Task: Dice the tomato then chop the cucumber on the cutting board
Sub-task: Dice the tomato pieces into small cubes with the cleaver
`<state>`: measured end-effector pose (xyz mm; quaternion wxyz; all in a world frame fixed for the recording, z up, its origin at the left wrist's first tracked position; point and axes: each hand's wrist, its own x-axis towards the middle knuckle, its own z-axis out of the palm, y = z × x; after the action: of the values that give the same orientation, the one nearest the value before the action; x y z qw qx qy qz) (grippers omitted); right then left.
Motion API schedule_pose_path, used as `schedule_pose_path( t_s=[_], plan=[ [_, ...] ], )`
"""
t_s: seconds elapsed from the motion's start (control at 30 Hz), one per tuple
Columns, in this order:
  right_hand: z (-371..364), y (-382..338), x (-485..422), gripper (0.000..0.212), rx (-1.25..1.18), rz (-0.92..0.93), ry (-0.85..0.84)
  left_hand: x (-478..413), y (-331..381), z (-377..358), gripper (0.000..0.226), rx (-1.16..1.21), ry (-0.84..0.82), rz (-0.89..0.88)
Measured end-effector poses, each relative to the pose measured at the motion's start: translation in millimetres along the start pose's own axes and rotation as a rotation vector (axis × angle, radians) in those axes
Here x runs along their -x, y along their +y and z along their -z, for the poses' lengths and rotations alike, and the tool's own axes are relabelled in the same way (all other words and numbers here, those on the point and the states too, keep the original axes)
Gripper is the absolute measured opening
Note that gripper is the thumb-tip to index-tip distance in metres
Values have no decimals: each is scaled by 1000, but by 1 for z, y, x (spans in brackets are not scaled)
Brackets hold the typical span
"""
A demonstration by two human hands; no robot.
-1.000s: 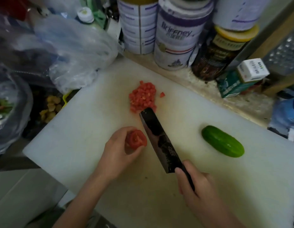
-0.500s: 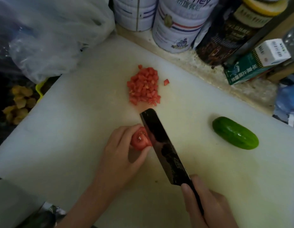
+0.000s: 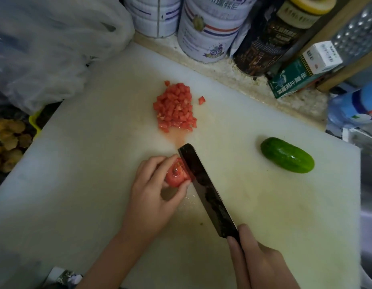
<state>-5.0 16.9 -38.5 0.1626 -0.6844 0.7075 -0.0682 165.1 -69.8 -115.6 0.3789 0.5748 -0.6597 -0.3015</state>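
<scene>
Knife (image 3: 206, 190) has come back from the diced pile (image 3: 174, 107) onto the last tomato chunk (image 3: 175, 174) mid-frame. Left hand (image 3: 151, 190) pinches the chunk, and right hand (image 3: 258, 259) has its fingers curled round the knife. Cucumber (image 3: 287, 155) sits untouched at right, so I'd say the dicing's nearly done.

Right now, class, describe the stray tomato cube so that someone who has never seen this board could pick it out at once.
Start at the white cutting board and find the heap of diced tomato near its far edge. Just right of the heap lies one stray cube, with bare board all round it.
</scene>
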Motion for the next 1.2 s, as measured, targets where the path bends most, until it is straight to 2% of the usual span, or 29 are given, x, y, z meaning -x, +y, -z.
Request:
schedule_pose_path(
  t_s=[0.23, 0.33, 0.37, 0.43, 0.5, 0.57, 0.7, 0.77, 0.83, 0.9, 1.03, 1.2],
  plan=[
    [-10, -7, -6, 36, 97, 79, -31, -3, 1, 2, 46, 29, -19, 11],
    [-13, -10, -19, 16, 119, 93, -80, -3, 1, 0, 46, 23, -9, 10],
    [-15, -12, -24, 18, 141, 95, -84, -3, 1, 0, 46, 20, -3, 6],
    [-20, -17, -36, 46, 188, 102, -133, -3, 0, -1, 45, 17, 3, 1],
    [-23, -23, -46, 57, 214, 103, -96, -3, 1, -1, 44, 24, -5, -3],
    [-22, -24, -50, 49, 186, 93, -77, -3, 1, -1, 43, 17, -10, -4],
    [-20, -8, -19, 7, 183, 64, -53, -2, 1, -1, 39, -29, 12, -25],
    [-17, -1, -2, 23, 143, 17, -121, -1, 0, -1, 37, -28, 13, -41],
    [-17, 2, -1, 10, 146, 29, -105, 0, -1, -1, 36, -16, 9, -49],
    [-20, -1, -17, 15, 108, 55, -105, 2, -2, 0, 36, -26, 9, -55],
    [-18, -11, -56, 12, 25, 124, -109, 6, -4, 0, 36, -44, 12, -82],
    [-15, -4, -59, 15, -152, 178, -125, 10, 0, 3, 46, -14, -5, 5]
  ],
)
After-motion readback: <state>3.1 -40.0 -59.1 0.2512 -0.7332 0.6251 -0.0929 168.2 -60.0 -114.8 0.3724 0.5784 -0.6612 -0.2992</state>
